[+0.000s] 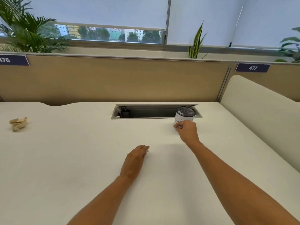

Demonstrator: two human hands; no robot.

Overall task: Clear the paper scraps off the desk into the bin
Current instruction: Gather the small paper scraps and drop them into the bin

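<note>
The surface (81, 159) is white and matte. A recessed cable tray (155, 112) is cut into it beyond both hands. A black mesh bin (185, 114) stands upright at the tray's right end, just beyond the right hand (187, 131). A crumpled tan scrap (18, 124) lies well to the left of the left hand (134, 159). A small white scrap (147, 150) lies at the left hand's fingertips.

Tan partition (113, 78) backs the desk; half-drawn blinds (97, 12), possibly daylight outside.
</note>
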